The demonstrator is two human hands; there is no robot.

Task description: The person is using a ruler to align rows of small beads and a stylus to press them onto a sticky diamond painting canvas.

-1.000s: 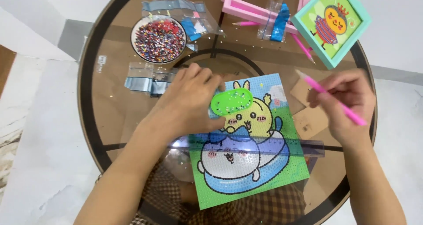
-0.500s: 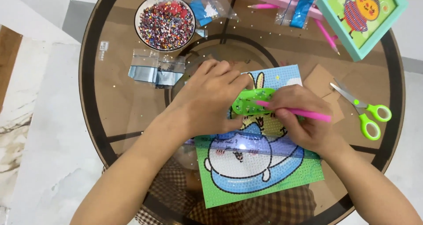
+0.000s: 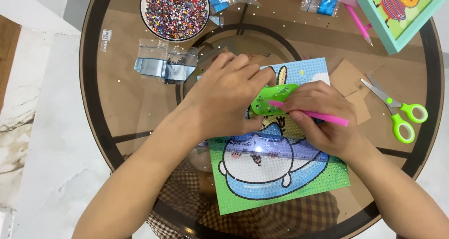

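Note:
My left hand (image 3: pixel 229 96) grips a small green oval tray (image 3: pixel 272 98) and holds it over the upper part of a bead picture sheet (image 3: pixel 276 166) showing a cartoon animal in a blue ring. My right hand (image 3: pixel 322 119) holds a pink pen (image 3: pixel 322 117) whose tip reaches into the green tray. A clear ruler (image 3: pixel 266 150) lies across the middle of the sheet, below both hands.
A round glass table (image 3: pixel 117 103) carries a white bowl of mixed coloured beads (image 3: pixel 175 12), small plastic bags (image 3: pixel 163 66), green-handled scissors (image 3: pixel 400 115), brown card pieces (image 3: pixel 348 80), a teal framed picture (image 3: pixel 402 10) and more pink pens (image 3: pixel 358 24).
My right hand came in from the right with the pink pen and put its tip into the green tray. The view shifted, bringing the scissors into sight.

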